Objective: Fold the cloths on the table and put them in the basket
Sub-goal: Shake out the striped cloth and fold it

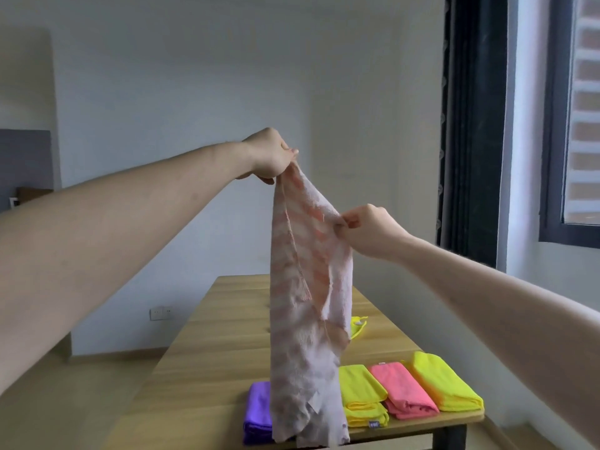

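A long pink-and-white striped cloth [306,319] hangs in the air above the wooden table [207,368]. My left hand [269,155] pinches its top corner, held high. Lower and to the right, my right hand [367,228] pinches the cloth's side edge. The cloth's bottom end reaches down to the table's near edge. Folded cloths lie in a row on the table: a purple one [258,410] partly hidden behind the hanging cloth, a yellow one [362,393], a pink one [402,391] and another yellow one [444,381]. No basket is in view.
A small yellow cloth [358,324] lies further back on the table, mostly hidden by the hanging cloth. A dark curtain [470,125] and a window [578,118] are at the right. A wall socket [160,313] sits low on the back wall.
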### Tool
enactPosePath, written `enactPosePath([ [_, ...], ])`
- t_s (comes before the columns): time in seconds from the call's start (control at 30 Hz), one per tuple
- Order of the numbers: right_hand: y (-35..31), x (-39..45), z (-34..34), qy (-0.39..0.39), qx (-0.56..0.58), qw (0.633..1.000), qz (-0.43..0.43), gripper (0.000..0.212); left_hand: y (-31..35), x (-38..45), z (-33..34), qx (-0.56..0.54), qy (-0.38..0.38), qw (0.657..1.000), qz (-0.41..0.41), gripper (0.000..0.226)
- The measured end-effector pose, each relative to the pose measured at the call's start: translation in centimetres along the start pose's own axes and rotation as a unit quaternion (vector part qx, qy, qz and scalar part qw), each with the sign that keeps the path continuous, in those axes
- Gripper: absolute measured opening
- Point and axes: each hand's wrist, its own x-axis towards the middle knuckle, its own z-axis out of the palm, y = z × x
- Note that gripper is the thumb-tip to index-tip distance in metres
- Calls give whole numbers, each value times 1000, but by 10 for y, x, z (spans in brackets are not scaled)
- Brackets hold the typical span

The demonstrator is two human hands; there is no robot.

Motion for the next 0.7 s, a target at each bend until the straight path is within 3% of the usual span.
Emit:
enactPosePath([
  [0.17, 3, 7, -6, 10, 49, 998, 31, 28, -1, -12, 0, 97, 20, 995, -2, 51],
  [0.37, -7, 6, -5, -22, 185, 980, 69, 25, 2, -23, 5, -12, -43, 999, -10, 63],
  [0.43, -9, 0, -7, -48, 211, 974, 61, 39, 1, -26, 2, -43, -105, 994, -1, 61],
  [0.53, -6, -7, -8, -69, 131, 988, 34, 64, -8, -27, -2, -4, -187, 982, 28, 44],
  [0.6, -1, -7, -8, -75, 30, 997, -4, 57, -14, -26, -1, 23, -191, 981, 22, 44],
  [0.7, 5, -5, -10, -90, -51, 994, -27, 29, -22, -22, 3, 15, -157, 987, 12, 27],
])
